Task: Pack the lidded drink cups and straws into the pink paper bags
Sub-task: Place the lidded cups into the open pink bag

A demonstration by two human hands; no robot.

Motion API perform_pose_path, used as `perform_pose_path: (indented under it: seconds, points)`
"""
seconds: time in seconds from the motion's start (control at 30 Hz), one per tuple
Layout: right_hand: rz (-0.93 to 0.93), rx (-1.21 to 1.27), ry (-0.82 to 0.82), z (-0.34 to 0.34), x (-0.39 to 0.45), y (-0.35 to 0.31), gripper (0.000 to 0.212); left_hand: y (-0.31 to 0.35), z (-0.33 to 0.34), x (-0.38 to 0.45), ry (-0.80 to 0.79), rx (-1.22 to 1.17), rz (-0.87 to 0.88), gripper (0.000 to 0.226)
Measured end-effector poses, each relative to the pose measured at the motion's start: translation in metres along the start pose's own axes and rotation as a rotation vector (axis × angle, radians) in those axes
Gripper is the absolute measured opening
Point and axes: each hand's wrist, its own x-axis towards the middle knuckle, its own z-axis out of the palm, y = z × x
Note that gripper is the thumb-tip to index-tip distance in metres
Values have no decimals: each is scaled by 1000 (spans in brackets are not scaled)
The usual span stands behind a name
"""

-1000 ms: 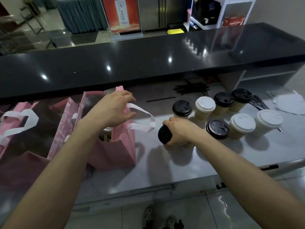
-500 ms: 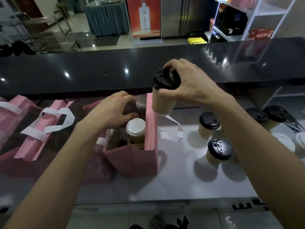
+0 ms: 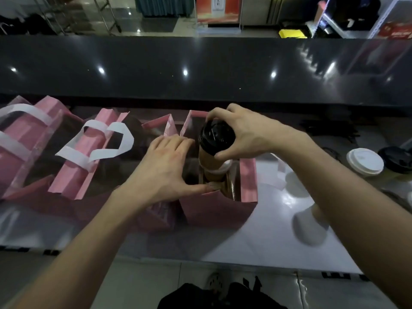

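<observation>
An open pink paper bag (image 3: 214, 208) stands at the middle of the lower counter. My right hand (image 3: 243, 132) grips the black lid of a tan drink cup (image 3: 215, 141), held upright in the bag's mouth. Under it, the edge of a white-lidded cup (image 3: 226, 167) shows inside the bag. My left hand (image 3: 166, 169) rests on the bag's left rim, thumb hooked over the near edge, spreading it. Black straws (image 3: 332, 130) lie in a dark pile at the back right, hard to make out.
More pink bags with white handles (image 3: 89, 152) crowd the counter to the left. A white-lidded cup (image 3: 364, 161) and a black-lidded cup (image 3: 396, 159) stand at the right edge. A raised black countertop (image 3: 200, 68) runs across the back.
My right hand has carried the black-lidded cup from beside the bag's right wall down into its opening. My left hand has shifted to the bag's left rim.
</observation>
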Motion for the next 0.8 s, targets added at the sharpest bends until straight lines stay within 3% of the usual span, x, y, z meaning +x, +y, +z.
perform_pose_path:
  seconds: [0.13,0.23,0.43,0.8]
  points:
    - [-25,-70,-134,8,6,-12,94,-3,5,-1,-100,-2,-16,160]
    - [-42,-115,-180,4,8,-18,95,-6,6,-3,-120,-25,-8,172]
    - [-27,-266,-374,25,7,-29,91,-9,14,-2,-143,4,54,173]
    - [-127,-500,-339,74,-3,-20,91,-10,15,-3,-139,45,105,170]
